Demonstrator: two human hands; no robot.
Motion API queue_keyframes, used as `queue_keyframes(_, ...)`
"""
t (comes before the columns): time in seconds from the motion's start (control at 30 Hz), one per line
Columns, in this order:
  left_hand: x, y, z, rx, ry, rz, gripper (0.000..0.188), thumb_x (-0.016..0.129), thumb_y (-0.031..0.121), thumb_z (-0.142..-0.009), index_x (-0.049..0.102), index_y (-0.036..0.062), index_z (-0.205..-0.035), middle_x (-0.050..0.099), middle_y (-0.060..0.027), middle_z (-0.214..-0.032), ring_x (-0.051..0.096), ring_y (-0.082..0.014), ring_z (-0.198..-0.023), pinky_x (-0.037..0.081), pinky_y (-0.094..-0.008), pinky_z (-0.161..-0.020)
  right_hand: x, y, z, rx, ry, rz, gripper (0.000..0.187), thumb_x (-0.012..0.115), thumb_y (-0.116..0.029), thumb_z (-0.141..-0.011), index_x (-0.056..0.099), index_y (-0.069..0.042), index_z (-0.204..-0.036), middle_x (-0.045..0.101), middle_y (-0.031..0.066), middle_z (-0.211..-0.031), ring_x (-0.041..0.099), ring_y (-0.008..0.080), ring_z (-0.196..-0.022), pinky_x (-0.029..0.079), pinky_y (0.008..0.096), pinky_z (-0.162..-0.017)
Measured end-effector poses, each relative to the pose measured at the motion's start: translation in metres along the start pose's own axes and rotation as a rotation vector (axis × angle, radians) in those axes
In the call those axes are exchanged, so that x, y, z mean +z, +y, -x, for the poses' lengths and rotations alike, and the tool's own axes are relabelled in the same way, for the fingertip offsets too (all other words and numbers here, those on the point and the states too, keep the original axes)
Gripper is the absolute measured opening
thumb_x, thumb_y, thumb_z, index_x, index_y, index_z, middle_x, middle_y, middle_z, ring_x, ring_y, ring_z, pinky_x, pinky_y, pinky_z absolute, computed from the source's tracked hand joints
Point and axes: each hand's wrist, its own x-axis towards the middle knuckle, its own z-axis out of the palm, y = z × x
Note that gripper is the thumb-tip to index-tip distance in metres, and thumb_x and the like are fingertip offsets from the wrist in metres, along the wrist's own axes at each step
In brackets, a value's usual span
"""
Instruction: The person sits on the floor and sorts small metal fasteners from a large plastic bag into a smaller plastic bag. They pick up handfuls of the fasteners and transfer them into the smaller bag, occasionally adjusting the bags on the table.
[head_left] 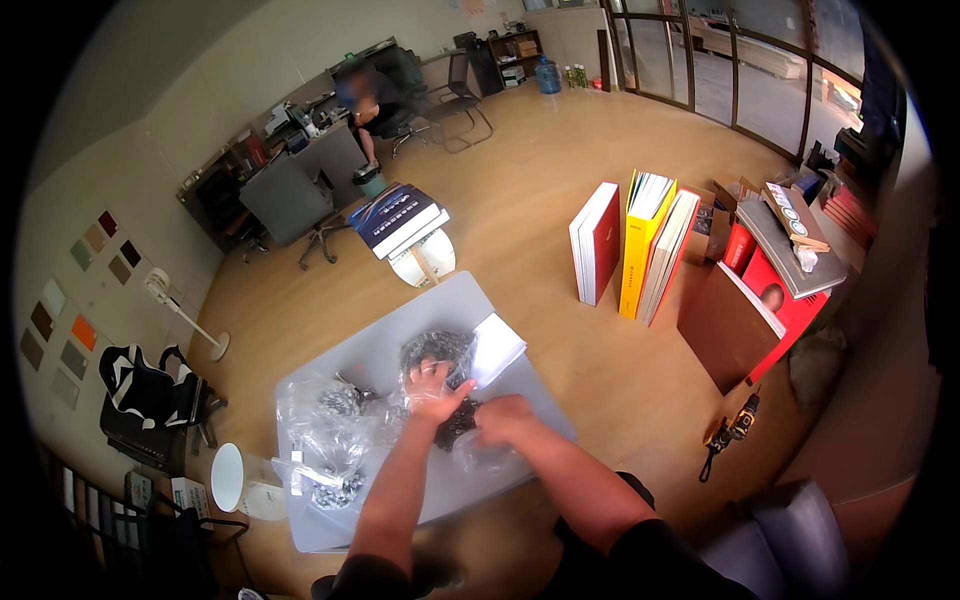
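My left hand (432,392) lies with its fingers spread on a clear plastic bag (437,347) of small dark pieces, on a pale grey table. Just right of it, my right hand (505,419) is closed, gripping clear plastic whose loose end (482,457) hangs below the fist. Between the two hands shows a dark heap (458,424) of small pieces; I cannot make out their kind. To the left are crumpled clear plastic bags (325,430) with silvery small parts (338,492) in them. A white stack of paper (497,350) sits beyond my hands.
The pale grey table (470,292) has books (398,218) on a stand past its far edge. Large upright books (640,250) stand at the right, near a cordless drill (732,432). A white bucket (230,478) is at the left. Far back, a person (372,105) sits at a desk.
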Motion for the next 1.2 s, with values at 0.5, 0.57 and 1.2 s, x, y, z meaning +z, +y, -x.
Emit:
queue_keyframes(0.5,0.012,-0.005,0.046,0.127,0.2,0.194,0.063,0.077,0.043,-0.094,0.059,0.0016,-0.137,0.053,-0.0263,-0.144,0.048,-0.0511,-0.133,0.04,-0.0601,-0.115,0.004,0.0,-0.004,-0.008,0.036,0.002,0.04,0.081,-0.05,-0.08,0.083,-0.016,-0.102,0.08,0.008,-0.106,0.076,0.0305,-0.103,0.061,0.0465,-0.088)
queue_keyframes(0.57,0.01,-0.006,0.029,0.106,0.271,0.216,0.079,0.078,0.056,-0.091,0.055,0.0085,-0.149,0.042,-0.0276,-0.162,0.038,-0.0561,-0.146,0.034,-0.0636,-0.122,0.008,0.002,-0.003,-0.015,0.036,-0.007,0.039,0.08,-0.051,-0.08,0.083,-0.017,-0.101,0.08,0.0073,-0.104,0.076,0.0303,-0.102,0.061,0.0461,-0.088)
queue_keyframes(1.2,-0.002,0.005,0.081,0.026,-0.07,0.26,0.064,0.07,0.05,-0.098,0.062,0.0075,-0.145,0.058,-0.0207,-0.147,0.052,-0.0451,-0.135,0.037,-0.057,-0.119,-0.005,0.0,-0.001,0.022,-0.002,-0.018,0.045,0.084,-0.055,-0.078,0.08,-0.018,-0.104,0.079,0.0055,-0.105,0.075,0.0272,-0.104,0.058,0.0423,-0.088)
